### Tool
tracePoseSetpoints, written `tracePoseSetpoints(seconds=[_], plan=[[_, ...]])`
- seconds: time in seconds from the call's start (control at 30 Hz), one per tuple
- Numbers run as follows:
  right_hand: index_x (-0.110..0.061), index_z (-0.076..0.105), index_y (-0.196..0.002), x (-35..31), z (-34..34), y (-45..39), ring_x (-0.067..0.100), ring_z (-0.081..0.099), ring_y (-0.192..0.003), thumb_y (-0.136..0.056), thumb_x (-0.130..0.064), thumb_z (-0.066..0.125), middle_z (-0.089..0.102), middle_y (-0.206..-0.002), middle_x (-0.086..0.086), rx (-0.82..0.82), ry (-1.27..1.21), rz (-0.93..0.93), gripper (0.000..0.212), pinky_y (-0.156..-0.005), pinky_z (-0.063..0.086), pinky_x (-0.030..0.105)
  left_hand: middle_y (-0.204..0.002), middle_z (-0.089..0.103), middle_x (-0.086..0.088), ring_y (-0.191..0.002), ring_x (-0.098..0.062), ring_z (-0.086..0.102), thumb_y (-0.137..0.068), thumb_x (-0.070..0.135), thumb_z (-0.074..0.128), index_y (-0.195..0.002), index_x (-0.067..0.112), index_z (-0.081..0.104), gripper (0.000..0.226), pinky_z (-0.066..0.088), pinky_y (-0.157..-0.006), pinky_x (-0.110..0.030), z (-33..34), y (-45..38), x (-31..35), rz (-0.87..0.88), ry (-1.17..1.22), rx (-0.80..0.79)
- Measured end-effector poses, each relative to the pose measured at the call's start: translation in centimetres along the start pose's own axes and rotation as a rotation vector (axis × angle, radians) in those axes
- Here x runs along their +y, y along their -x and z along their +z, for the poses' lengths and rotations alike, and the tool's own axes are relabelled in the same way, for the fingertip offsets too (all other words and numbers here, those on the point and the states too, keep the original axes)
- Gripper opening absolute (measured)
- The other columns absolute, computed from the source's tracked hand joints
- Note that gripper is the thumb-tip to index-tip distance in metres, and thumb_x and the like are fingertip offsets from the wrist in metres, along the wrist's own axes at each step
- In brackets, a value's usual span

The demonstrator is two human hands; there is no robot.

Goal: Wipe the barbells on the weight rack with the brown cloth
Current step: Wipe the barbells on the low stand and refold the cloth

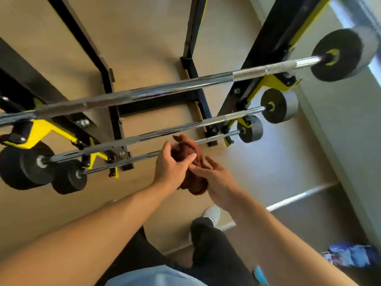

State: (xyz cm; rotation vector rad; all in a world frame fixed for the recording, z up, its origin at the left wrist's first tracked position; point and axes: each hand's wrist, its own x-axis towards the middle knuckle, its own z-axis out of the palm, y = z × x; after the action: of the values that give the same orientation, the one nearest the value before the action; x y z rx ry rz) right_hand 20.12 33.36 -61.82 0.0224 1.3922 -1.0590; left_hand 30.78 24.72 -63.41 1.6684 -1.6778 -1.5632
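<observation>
Both of my hands meet on the brown cloth (190,162), which is bunched up between them just in front of the lowest barbell (144,155). My left hand (172,166) has its grip closed round the cloth from the left, fingers curled over the top of the wad; my right hand (210,172) comes in from the right with fingers fairly straight, their tips touching the cloth and the left fingers — more pressing than clutching, as far as I can see. The cloth's upper end pokes up toward the bar and a fold hangs down below the hands; whether it touches the bar I cannot tell. Outward from there, the weight rack (268,44) stands with black uprights and yellow hooks, carrying three chrome barbells one above the other: the lowest by my hands, the middle barbell (165,131) just beyond it, and the top barbell (185,87) nearest the camera, each with dark round weights at both ends. Below lies a tan floor (144,38), with a pale wall along the right edge. Lower in view I see dark trousers, one white shoe (212,214) and a blurred blue-and-white object (350,255) on the floor at the right.
</observation>
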Motion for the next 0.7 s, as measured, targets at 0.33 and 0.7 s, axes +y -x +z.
tracePoseSetpoints(seconds=[0.33, 0.7], plan=[[-0.025, 0.07, -0.113, -3.5, -10.3, -8.4, -0.01, 0.067, -0.08, -0.087, -0.007, 0.076, 0.073, -0.096, -0.015, 0.168, 0.569, -0.376, 0.032, -0.068, 0.051, 0.008, -0.087, 0.06, 0.016, -0.083, -0.006, 0.057, -0.075, 0.035, 0.086, -0.095, 0.021, 0.057, 0.038, 0.035, -0.062, -0.004, 10.6, -5.4, -1.2, 0.127, -0.07, 0.125], [-0.029, 0.014, -0.16, -9.1, -13.0, -27.1, 0.033, 0.019, -0.15, -0.071, -0.064, 0.08, 0.022, -0.164, 0.005, 0.183, 1.805, -0.525, 0.117, -0.123, 0.012, 0.055, -0.117, 0.069, 0.004, -0.102, -0.018, 0.065, -0.103, 0.045, 0.043, -0.124, 0.024, 0.057, 0.033, 0.053, -0.085, -0.037, 10.1, -22.6, -7.3, 0.369, -0.535, 0.111]])
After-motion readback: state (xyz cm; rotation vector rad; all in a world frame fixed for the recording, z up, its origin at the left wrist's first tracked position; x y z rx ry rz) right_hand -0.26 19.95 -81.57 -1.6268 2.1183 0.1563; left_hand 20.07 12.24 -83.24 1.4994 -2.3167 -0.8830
